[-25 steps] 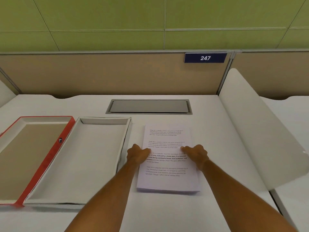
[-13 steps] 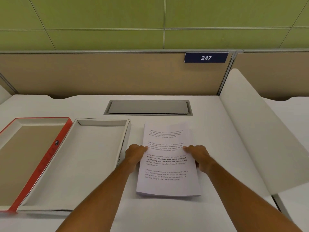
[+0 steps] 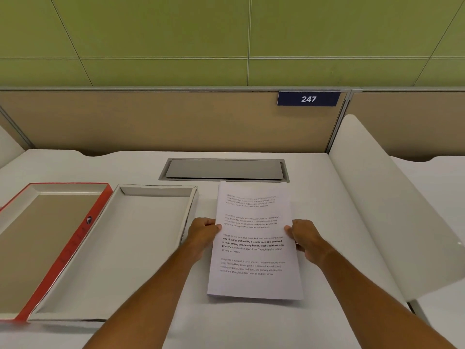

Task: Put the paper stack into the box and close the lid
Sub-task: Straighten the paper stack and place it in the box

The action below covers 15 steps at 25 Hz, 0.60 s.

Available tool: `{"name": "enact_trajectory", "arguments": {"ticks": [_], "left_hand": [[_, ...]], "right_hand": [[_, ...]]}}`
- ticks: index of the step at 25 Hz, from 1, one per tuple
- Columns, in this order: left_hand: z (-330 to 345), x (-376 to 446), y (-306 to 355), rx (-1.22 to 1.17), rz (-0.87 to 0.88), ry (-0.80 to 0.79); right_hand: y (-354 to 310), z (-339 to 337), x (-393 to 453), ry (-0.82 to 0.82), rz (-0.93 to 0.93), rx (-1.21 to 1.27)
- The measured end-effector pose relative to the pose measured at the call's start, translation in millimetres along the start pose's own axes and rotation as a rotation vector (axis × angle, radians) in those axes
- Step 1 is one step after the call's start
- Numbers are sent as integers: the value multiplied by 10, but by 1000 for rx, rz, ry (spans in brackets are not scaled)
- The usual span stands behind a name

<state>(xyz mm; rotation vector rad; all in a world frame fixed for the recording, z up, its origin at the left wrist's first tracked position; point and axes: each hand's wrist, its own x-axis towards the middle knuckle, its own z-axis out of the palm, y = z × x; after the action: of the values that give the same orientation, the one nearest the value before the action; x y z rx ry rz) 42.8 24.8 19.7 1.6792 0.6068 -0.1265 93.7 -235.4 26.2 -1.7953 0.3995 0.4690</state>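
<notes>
A white paper stack (image 3: 254, 280) with printed text is held a little above the desk, right of centre. My left hand (image 3: 202, 234) grips its left edge and my right hand (image 3: 303, 236) grips its right edge, thumbs on top. Left of the stack lies the open white box (image 3: 113, 260), shallow, with nothing inside. Its red-edged lid (image 3: 75, 244) lies inside-up right beside it, further left.
A grey cable hatch (image 3: 224, 170) is set in the white desk (image 3: 251, 328) behind the paper. A white curved divider (image 3: 392, 210) rises on the right. A tan partition with a sign reading 247 (image 3: 308, 99) closes the back.
Both hands shifted from resting on top of the stack to gripping its side edges. The stack has lifted off the desk and tilted slightly.
</notes>
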Motion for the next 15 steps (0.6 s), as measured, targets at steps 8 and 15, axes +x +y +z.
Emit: {"name": "enact_trajectory", "arguments": {"ticks": [8,15], "left_hand": [[-217,-387,555,-3,380,40],[-243,-581,502,61,441,62]], "right_hand": [[-495,-230,-432,7,-471,57],[-357,-256,-585,-23,-542,67]]}}
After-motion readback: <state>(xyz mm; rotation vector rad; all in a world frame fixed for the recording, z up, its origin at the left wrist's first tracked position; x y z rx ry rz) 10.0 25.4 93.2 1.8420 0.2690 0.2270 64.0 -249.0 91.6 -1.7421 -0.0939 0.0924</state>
